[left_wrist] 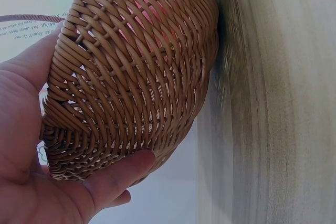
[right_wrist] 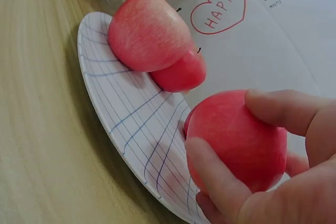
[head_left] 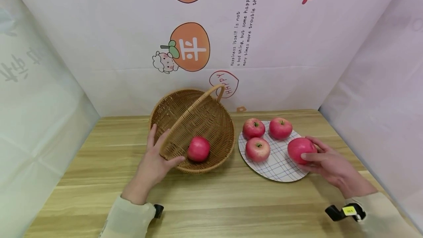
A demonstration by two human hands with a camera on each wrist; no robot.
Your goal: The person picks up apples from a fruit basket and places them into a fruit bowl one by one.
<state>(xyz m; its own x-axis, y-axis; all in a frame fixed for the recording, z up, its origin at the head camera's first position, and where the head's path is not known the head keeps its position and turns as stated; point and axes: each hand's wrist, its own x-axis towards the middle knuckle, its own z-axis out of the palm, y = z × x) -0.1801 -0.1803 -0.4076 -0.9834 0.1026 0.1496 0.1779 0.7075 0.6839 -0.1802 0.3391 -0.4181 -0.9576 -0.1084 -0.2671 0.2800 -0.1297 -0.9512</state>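
A brown wicker basket (head_left: 218,131) with an arched handle leans tilted, its mouth toward me, and one red apple (head_left: 199,149) lies inside. My left hand (head_left: 153,168) grips the basket's left rim; in the left wrist view the thumb presses along the woven wall (left_wrist: 131,77), with other fingers partly hidden behind. On the right, my right hand (head_left: 330,162) holds a red apple (head_left: 300,150) over the right side of a round white plate (head_left: 281,166) with blue lines. In the right wrist view, fingers and thumb curl around that apple (right_wrist: 236,142).
Three more apples sit on the plate: one at back left (head_left: 253,128), one at back right (head_left: 280,128) and one at front left (head_left: 258,150). The wooden table (head_left: 211,205) meets a printed white backdrop (head_left: 277,83) behind, with white sheets at both sides.
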